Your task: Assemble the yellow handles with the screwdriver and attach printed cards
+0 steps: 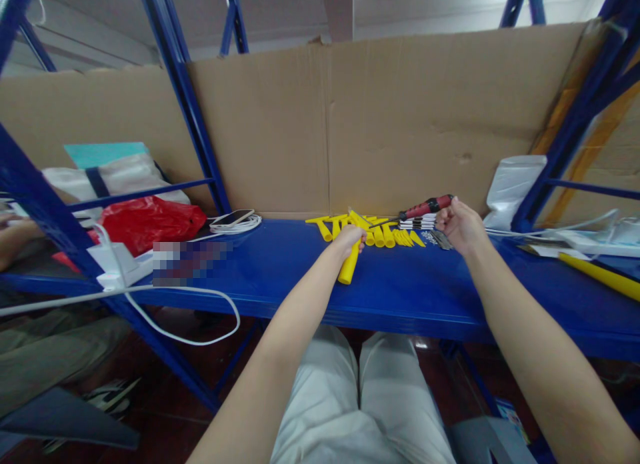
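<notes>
One yellow tubular piece (349, 271) is nearest, over the blue bench (280, 271), its open end toward the front edge. Left hand (353, 239): grip closed around the upper part of this piece. Right hand (463, 224): grip narrow, fingers pinching the rear end of a red-and-black screwdriver (427, 207). The shaft points left, toward the held piece; tip contact cannot be determined.

Status (judged): fastening of the held piece is under way, not complete. Beyond the hands lie further yellow tubular pieces (384, 237); whether these are finished or waiting cannot be confirmed. To their right, flat yellow parts (403, 238), small metal parts (429, 237) and dark-and-white strips (420, 223) lie loose, apparently still to be fitted. Cardboard (400, 124) forms the rear wall.
</notes>
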Demonstrator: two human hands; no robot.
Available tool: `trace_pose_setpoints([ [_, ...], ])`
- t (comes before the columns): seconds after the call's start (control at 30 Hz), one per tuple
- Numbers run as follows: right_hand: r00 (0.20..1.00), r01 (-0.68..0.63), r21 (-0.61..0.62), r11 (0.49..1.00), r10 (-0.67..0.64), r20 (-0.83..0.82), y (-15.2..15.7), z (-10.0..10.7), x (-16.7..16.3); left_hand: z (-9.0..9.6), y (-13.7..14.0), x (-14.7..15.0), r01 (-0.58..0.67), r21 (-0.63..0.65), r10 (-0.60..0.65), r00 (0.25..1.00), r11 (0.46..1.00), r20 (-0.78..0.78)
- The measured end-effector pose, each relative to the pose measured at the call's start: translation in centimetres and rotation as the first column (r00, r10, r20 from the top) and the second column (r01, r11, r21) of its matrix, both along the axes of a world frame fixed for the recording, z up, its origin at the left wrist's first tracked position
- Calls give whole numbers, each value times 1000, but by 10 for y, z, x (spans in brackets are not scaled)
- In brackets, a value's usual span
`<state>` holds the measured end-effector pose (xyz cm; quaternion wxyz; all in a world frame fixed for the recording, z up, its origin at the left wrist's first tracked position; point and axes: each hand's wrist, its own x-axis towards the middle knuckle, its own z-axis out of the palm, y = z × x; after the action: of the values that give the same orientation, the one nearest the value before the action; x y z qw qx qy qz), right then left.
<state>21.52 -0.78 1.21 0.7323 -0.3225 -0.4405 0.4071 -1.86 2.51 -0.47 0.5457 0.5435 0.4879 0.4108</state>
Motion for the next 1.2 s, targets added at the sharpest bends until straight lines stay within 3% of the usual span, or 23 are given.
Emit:
trace_pose_setpoints([
  [0.17, 997, 63, 57, 996, -64, 31, 2, -3, 1, 1, -2, 0, 3, 11, -3, 1000, 1000, 5],
  [0.37, 993, 116, 0, 993, -116, 23, 3, -3, 1, 3, -5, 0, 2, 9, -2, 1000, 1000, -5],
  [0.67, 992, 124, -35, 992, -123, 34, -5, 2, -5, 2, -3, 0, 8, 8, -8, 1000, 1000, -7],
  [0.9, 998, 40, -28, 999, -39, 46, -11, 6, -10, 1, -1, 0, 7, 6, -7, 1000, 1000, 5],
  [1.2, 995, 81, 16, 997, -82, 54, -7, 2, -8, 0, -2, 0, 3, 14, -3, 1000, 1000, 10],
])
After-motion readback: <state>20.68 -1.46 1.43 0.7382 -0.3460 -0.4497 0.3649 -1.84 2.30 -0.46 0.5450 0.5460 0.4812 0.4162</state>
